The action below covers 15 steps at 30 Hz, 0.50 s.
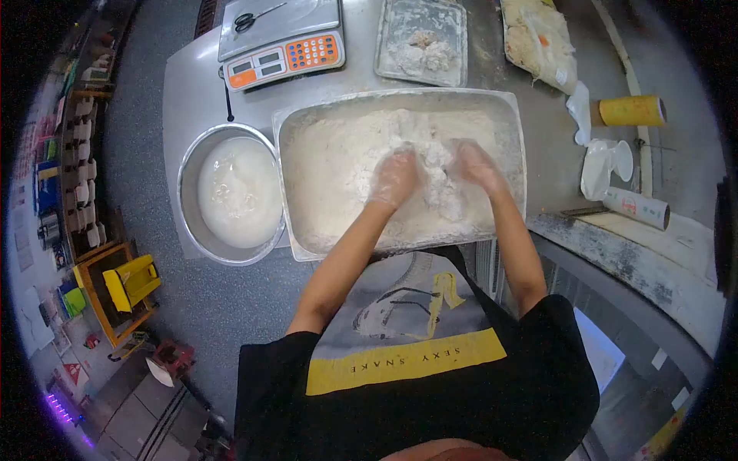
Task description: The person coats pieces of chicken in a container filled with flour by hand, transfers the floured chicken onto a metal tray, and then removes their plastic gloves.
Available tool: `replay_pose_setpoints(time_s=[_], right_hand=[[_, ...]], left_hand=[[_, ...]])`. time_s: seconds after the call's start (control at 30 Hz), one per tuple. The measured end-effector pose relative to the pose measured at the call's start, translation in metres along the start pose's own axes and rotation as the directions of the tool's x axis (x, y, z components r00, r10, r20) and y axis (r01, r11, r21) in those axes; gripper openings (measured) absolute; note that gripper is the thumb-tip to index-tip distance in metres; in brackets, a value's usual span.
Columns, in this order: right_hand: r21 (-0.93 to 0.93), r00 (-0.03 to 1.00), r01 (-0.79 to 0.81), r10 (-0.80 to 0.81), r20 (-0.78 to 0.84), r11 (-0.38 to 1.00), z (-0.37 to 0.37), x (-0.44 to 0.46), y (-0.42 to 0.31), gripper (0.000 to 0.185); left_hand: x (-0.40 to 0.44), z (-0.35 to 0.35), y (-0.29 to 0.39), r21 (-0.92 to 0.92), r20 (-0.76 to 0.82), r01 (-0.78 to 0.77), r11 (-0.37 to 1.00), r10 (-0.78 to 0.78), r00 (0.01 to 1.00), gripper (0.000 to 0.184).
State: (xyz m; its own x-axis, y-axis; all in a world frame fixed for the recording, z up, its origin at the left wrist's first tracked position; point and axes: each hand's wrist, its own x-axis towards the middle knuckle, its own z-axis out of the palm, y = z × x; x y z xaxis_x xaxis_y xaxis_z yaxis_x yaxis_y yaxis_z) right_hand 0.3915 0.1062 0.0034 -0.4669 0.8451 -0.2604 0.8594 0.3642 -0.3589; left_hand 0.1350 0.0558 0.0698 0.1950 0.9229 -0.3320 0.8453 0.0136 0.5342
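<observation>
We judge it partway — clumps (pixel 442 194) coated white, loose flour (pixel 323 173) left in the tray (pixel 516 154) — our left hand (pixel 397 177) and right hand (pixel 480 167) half-curled, any hold too blurred to tell.

Matt, rough powder (pixel 323 165), glossy liquid (pixel 237 196), shiny metal bowl (pixel 189 184), smooth metal tabletop (pixel 188 88), matt cloth shirt (pixel 530 384)

On the table (pixel 492 50), the tub (pixel 513 154) holds powder (pixel 323 169), with the left hand (pixel 396 178) and, to its right, the right hand (pixel 478 165) in it. Left of the tub sits the bowl (pixel 187 188); behind both, the scale (pixel 311 21) carries scissors (pixel 244 21). The tray (pixel 390 27) lies behind the tub, right of the scale.
</observation>
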Motion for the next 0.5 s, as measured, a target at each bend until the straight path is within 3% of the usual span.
replay_pose_setpoints(time_s=[0.03,0.07,0.13,0.17,0.2,0.23,0.3,0.37,0.4,0.43,0.47,0.5], right_hand=[[0.131,0.996,0.025,-0.013,-0.091,0.991,0.009,-0.005,0.007,0.037],[0.255,0.982,0.058,-0.009,-0.187,0.965,0.013,-0.009,0.010,0.040],[0.237,0.974,0.083,-0.028,-0.226,0.968,0.010,-0.019,0.012,0.044],[0.224,0.965,0.114,-0.054,-0.258,0.968,0.010,-0.028,0.011,0.047],[0.227,0.964,0.110,-0.048,-0.261,0.968,0.008,-0.033,0.004,0.047],[0.511,0.953,0.164,-0.001,-0.304,0.844,0.004,-0.035,-0.010,0.047],[0.745,0.942,0.218,0.064,-0.330,0.630,-0.002,-0.028,-0.036,0.047],[0.858,0.984,0.149,0.011,-0.178,0.491,-0.007,-0.016,-0.051,0.033],[0.860,0.984,0.149,0.016,-0.180,0.488,-0.002,-0.018,-0.047,0.033],[0.532,0.930,0.317,-0.148,-0.337,0.785,0.002,-0.017,-0.041,0.034],[0.080,0.844,0.421,-0.358,-0.400,0.903,0.004,-0.012,-0.033,0.034],[0.076,0.843,0.420,-0.357,-0.403,0.904,-0.004,-0.016,-0.037,0.034]], left_hand=[[0.001,0.017,-0.008,-0.038,-0.102,-0.089,0.995,0.085,0.991,0.030],[-0.001,0.016,-0.010,-0.037,-0.097,-0.094,0.995,0.090,0.991,0.030],[-0.009,-0.001,-0.017,-0.169,-0.299,-0.265,0.949,0.207,0.932,0.027],[-0.016,-0.010,-0.018,-0.170,-0.291,-0.268,0.948,0.212,0.933,0.027],[-0.023,-0.030,-0.016,-0.252,-0.238,-0.182,0.950,0.122,0.964,0.027],[-0.030,-0.050,-0.011,-0.325,-0.178,-0.091,0.941,0.034,0.983,0.027],[-0.035,-0.061,-0.007,-0.310,-0.171,-0.081,0.947,0.028,0.985,0.027],[-0.024,-0.037,-0.018,0.014,-0.189,-0.185,0.983,0.184,0.965,0.022],[-0.017,-0.025,-0.027,0.016,-0.186,-0.187,0.982,0.187,0.965,0.022],[-0.008,-0.020,-0.033,-0.080,-0.212,-0.201,0.976,0.180,0.961,0.019],[0.002,-0.015,-0.039,-0.174,-0.244,-0.218,0.960,0.172,0.954,0.016],[-0.001,-0.027,-0.037,-0.173,-0.246,-0.222,0.960,0.177,0.953,0.016]])
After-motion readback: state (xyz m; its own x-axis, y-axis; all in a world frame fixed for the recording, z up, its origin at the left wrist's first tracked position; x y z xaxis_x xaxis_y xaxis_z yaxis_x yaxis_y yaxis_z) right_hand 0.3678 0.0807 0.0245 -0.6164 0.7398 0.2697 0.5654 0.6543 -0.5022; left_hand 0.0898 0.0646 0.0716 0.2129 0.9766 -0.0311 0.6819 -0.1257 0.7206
